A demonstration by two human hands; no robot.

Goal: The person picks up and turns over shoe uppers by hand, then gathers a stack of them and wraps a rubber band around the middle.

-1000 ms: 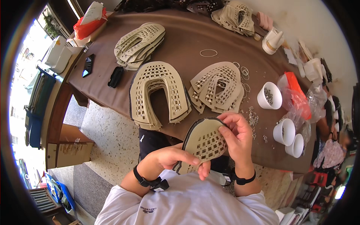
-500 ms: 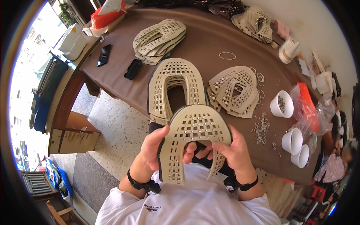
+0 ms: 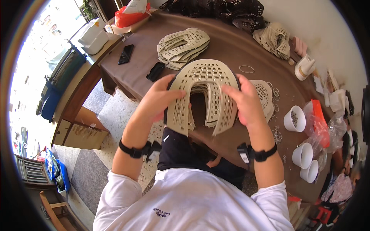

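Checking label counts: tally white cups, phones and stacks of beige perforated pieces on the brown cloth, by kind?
White cups: 3
Phone: 1
Stacks of beige perforated pieces: 4, one partly hidden
Total: 8

1. One pale perforated U-shaped piece (image 3: 206,69), with two hands on it: the left hand (image 3: 158,94) at its left side, the right hand (image 3: 245,98) at its right.
2. Four stacks of similar pieces: one (image 3: 211,109) showing beneath the U-shaped piece, one (image 3: 183,44) beyond it leftward, one (image 3: 269,40) well beyond it rightward, one (image 3: 264,94) just right of it.
3. Two black wristbands (image 3: 133,151), below it.
4. Three white cups (image 3: 288,123), right of it.
5. One phone (image 3: 126,54) and one black case (image 3: 155,71), both left of it.
6. Two red bags (image 3: 129,19), one well left of it, one well right.
7. Metal studs (image 3: 277,135) right of it, too small to count.
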